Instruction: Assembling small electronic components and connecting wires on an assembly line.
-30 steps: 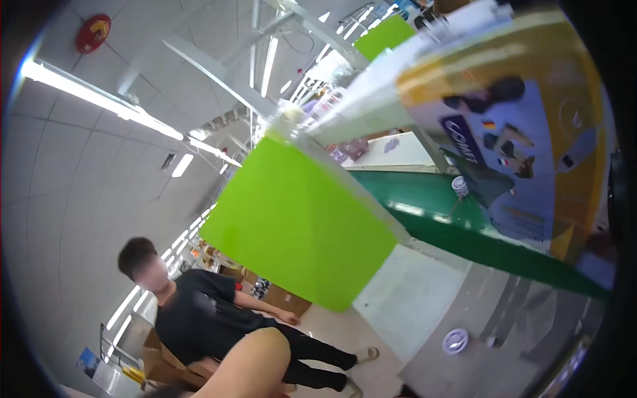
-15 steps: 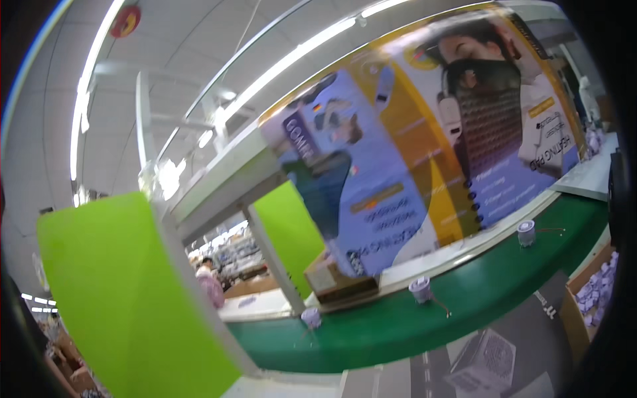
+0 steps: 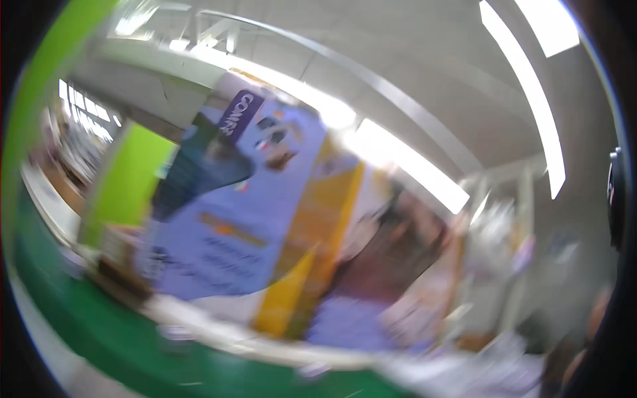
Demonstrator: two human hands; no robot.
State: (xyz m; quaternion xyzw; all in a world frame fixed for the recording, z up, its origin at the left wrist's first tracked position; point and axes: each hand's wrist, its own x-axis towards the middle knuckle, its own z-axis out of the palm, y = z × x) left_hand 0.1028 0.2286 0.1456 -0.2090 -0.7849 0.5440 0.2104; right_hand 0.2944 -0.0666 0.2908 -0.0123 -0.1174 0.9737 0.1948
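Note:
Neither my left hand nor my right hand shows anywhere in the picture. A large printed carton panel [image 3: 219,245], lilac with a yellow-orange band, stands tilted in the middle, behind a green conveyor belt [image 3: 106,331]. On the belt sit small white round parts: one [image 3: 176,333] towards the left, one [image 3: 312,371] at the lower middle and one [image 3: 71,262] at the far left. Motion blur smears their details.
A small brown cardboard box [image 3: 123,275] stands at the carton's left end. Bright green panels [image 3: 129,179] rise on the left. White bagged or heaped items [image 3: 497,365] lie at the lower right, blurred. Strip lights [image 3: 411,166] hang overhead.
My view has swung to the right and tilted, so the carton, belt and parts sit further left and blurred. The open box of small pale pieces at the right has left the picture.

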